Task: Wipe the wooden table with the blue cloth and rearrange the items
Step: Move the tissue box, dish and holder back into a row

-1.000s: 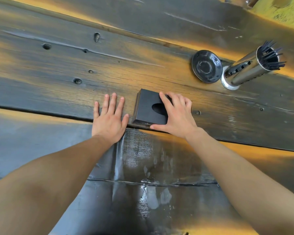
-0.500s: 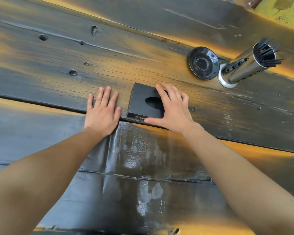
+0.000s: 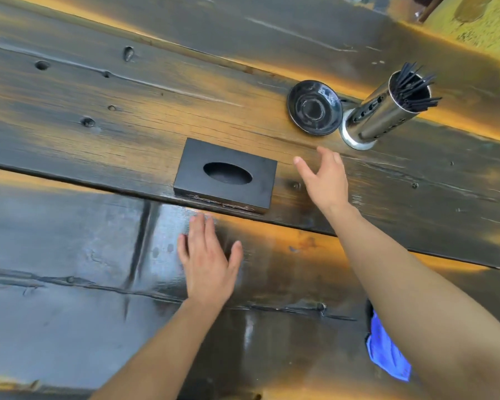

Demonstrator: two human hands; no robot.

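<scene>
A black tissue box (image 3: 243,168) with an oval opening lies flat on the dark wooden table (image 3: 127,111), free of both hands. My left hand (image 3: 208,261) hovers flat over the wet plank just in front of the box, fingers apart, empty. My right hand (image 3: 324,177) is raised to the right of the box, fingers spread, holding nothing, between the box and the metal holder. The blue cloth (image 3: 387,353) lies crumpled at the near right, partly hidden under my right forearm.
A black saucer (image 3: 314,107) sits at the back right, touching a perforated steel cylinder (image 3: 378,116) filled with black sticks. Wet streaks shine on the near plank (image 3: 70,313). A yellow wall (image 3: 479,27) borders the far right corner.
My right hand lifted off the tissue box and moved right, toward the saucer and holder. My left hand drew back from beside the box to the near plank. The blue cloth came into view.
</scene>
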